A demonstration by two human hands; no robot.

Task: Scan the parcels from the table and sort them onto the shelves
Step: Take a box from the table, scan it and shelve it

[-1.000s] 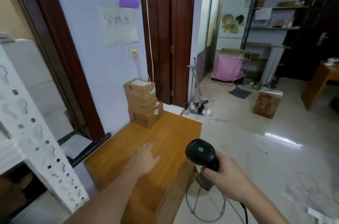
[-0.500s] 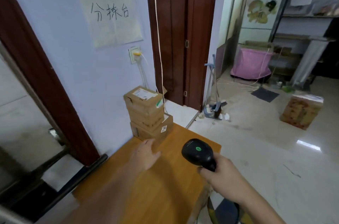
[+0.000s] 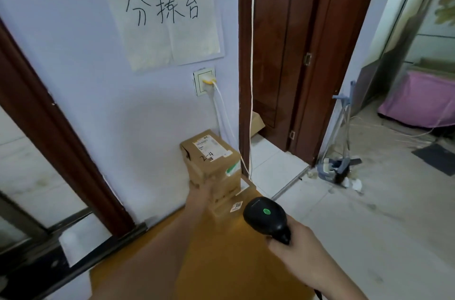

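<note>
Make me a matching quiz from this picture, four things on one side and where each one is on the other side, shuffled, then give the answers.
Things:
1. scanner
2. top parcel
3. handwritten sign
4. pink bin

Places:
A. on the floor at far right
B. held in the right hand
C. taped to the wall above the socket
D. highest in the stack on the table, by the left hand

Pairs: 1-B, 2-D, 3-C, 4-A

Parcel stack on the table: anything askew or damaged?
Slightly askew: the top parcel sits twisted and offset toward the wall over the boxes beneath, and its near side shows a dark tear or scuff. The left hand touches the stack; the right hand grips the scanner.
</note>
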